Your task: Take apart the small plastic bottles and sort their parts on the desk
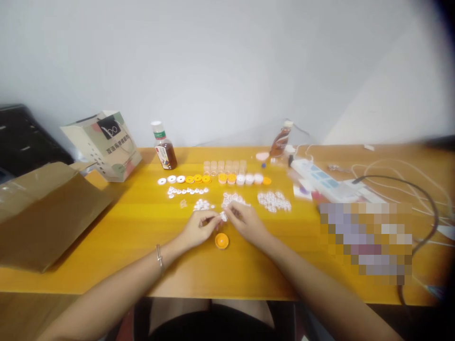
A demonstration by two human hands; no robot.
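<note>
My left hand (201,227) and my right hand (248,223) meet over the table, fingertips pinched on a small white plastic piece (223,216) between them. Its exact kind is too small to make out. Just below the fingers lies a round orange cap (222,241) with a pale centre. Beyond the hands are piles of small white parts: rounded ones (202,204) on the left, a heap (232,199) partly behind my right hand, and ring-like ones (274,201) on the right. A bracelet circles my left wrist.
Rows of white and orange discs (189,179), lidded pots (240,179) and clear cups (224,167) stand farther back. Two bottles (165,154) (280,139) are behind them. A cardboard box (53,213) and paper bag (106,147) flank the left; a power strip (316,177) with cables lies right.
</note>
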